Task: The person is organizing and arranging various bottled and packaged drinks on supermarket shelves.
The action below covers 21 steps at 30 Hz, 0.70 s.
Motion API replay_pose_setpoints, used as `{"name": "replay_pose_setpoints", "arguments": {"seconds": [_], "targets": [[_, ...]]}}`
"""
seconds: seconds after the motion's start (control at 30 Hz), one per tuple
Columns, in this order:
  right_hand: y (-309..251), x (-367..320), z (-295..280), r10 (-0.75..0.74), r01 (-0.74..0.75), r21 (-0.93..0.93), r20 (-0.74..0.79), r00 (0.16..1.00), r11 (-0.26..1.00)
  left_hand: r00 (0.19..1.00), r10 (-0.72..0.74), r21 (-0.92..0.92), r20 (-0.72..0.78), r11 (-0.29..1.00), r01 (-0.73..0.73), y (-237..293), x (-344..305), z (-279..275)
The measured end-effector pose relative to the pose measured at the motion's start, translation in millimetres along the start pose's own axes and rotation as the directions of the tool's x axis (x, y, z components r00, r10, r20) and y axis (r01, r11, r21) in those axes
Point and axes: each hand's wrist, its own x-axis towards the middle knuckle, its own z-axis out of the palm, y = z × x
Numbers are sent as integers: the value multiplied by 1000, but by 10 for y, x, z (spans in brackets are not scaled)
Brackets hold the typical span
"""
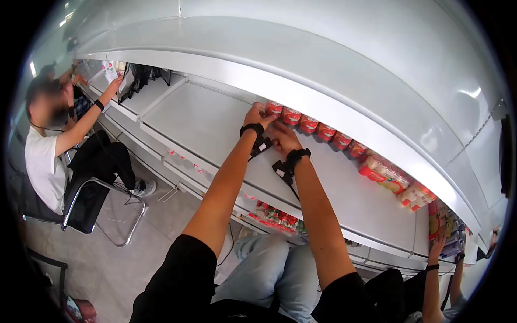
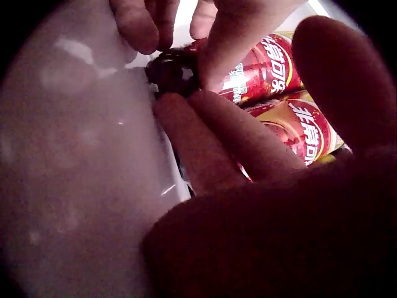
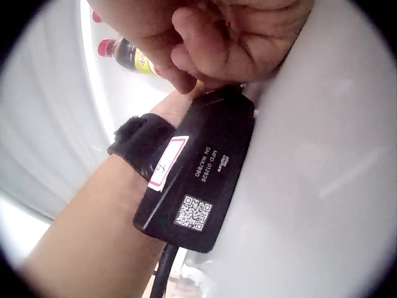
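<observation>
Red-labelled cola bottles stand in a row along the back of the white shelf. At the row's left end is my left hand, its thumb and fingers around the end bottle. Close beside it, my right hand has curled fingers at the same bottle's lower part. The left wrist view shows the bottle's dark glossy end between the right hand's fingers. Next to it lies a second red label, partly hidden by the left fingers. In the right wrist view, the right palm covers most of the grip.
Wrapped packs of bottles stand farther right on the shelf. The upper white panel overhangs the row. More goods sit on a lower shelf. A seated person works at the left; another person's hands are at the right.
</observation>
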Motion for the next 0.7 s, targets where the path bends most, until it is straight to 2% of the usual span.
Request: {"name": "replay_pose_setpoints", "arguments": {"seconds": [0.13, 0.23, 0.33, 0.43, 0.47, 0.57, 0.67, 0.7], "targets": [[12, -1, -18, -2, 6, 80, -50, 999, 997, 999, -36, 41, -6, 998, 36, 128, -72, -50], [32, -56, -4, -31, 31, 6, -100, 995, 999, 994, -75, -93, 76, 992, 81, 56, -104, -75], [82, -133, -25, -56, 55, -13, -120, 991, 998, 995, 88, -155, 37, 985, -81, -171, -149, 43], [56, -373, -67, -32, 32, 2, -70, 997, 999, 988, 113, -199, 101, 976, -91, -154, -342, 7], [48, -463, -76, -25, 26, 12, -64, 998, 1000, 989, 75, -218, 130, 975, -46, -127, -446, -13], [97, -800, -143, -15, 18, 45, -51, 999, 999, 957, 213, -225, 198, 960, -167, -230, -645, -22], [148, -1188, -183, -40, 42, 55, -42, 998, 998, 940, 224, -275, 259, 950, -150, -116, -1030, -91], [162, -1336, -178, -55, 58, 64, -36, 998, 996, 927, 257, -257, 274, 948, -187, -51, -1159, -118]]}}
